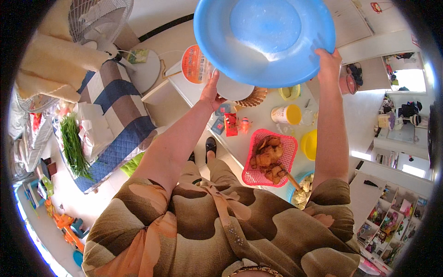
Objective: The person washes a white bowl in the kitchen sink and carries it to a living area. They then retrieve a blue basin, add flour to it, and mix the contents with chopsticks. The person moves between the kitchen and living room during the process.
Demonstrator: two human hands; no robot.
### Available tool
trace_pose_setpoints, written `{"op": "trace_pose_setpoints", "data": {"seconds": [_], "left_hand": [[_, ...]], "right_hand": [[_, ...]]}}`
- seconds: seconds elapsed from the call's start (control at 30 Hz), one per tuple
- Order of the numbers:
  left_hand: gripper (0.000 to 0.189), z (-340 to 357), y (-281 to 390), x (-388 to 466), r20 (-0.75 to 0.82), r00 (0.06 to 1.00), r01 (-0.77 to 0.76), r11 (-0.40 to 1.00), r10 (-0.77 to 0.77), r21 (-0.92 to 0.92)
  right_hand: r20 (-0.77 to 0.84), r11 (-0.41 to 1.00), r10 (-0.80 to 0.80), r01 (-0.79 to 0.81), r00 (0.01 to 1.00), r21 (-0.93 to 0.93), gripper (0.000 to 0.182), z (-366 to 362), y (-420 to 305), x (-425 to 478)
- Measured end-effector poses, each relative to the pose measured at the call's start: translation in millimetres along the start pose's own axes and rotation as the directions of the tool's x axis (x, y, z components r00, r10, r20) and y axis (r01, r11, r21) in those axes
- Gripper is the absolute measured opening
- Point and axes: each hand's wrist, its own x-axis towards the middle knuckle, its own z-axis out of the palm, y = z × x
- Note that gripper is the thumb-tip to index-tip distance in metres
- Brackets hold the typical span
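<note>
My right hand (pixel 328 65) grips the rim of a large blue plastic basin (pixel 264 24). The basin is raised over the far part of the table, its inside turned towards me, with a whitish patch low on its wall. My left hand (pixel 211 91) is at the edge of a pale round lid or plate (pixel 235 86), thumb above and fingers partly hidden beneath. Left of the basin is a round tub with an orange printed top (pixel 193 65). A woven brown basket (pixel 253 97) shows partly behind the pale disc.
On the white table (pixel 228 149) stand a pink basket (pixel 292 152) of brown food pieces, a blue bowl (pixel 292 197) of pale chunks, a yellow-lidded canister (pixel 287 115) and a yellow bowl (pixel 309 145). A quilted bench (pixel 121 100) with green stalks (pixel 72 145) lies left, below a fan (pixel 100 20).
</note>
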Motion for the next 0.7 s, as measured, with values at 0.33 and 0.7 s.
{"op": "trace_pose_setpoints", "data": {"seconds": [0.33,0.7], "left_hand": [[0.077,1.1,-3.9,-5.7,0.017,0.998,-0.055,0.998,0.055,0.019],[0.064,0.5,-6.8,-5.2,0.031,0.999,-0.022,1.000,0.022,0.013]], "right_hand": [[0.015,1.000,-0.026,0.026,1.000,0.008,0.034,1.6,-4.3,-1.2],[0.006,1.000,0.012,-0.012,1.000,0.008,0.035,2.3,-11.5,-11.0]]}}
